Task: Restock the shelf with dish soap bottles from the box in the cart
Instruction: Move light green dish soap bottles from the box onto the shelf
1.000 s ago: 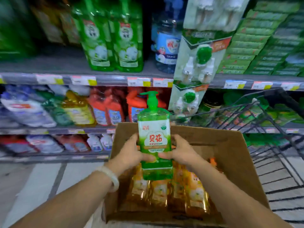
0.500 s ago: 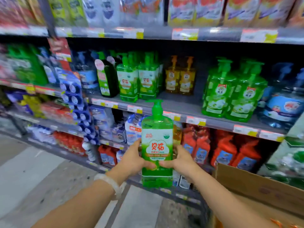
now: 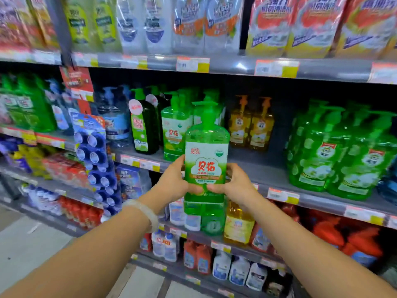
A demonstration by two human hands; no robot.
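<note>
Carrying is the step in hand: a green bottle (image 3: 206, 160) is held upright in front of the shelf (image 3: 268, 171), gripped low on its sides by the left hand (image 3: 175, 181) and the right hand (image 3: 235, 186), thumbs pressed across the label. It is not yet set down, and matching bottles (image 3: 175, 134) are seen just behind it. Next, the bottle would likely need to be lifted over the shelf lip and stood beside that row, short of the orange bottles (image 3: 250, 125).

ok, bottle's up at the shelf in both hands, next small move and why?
Probably push forward and set it down: both hands grip the green bottle in front of matching bottles on the middle shelf, bare shelf beside them.
</note>
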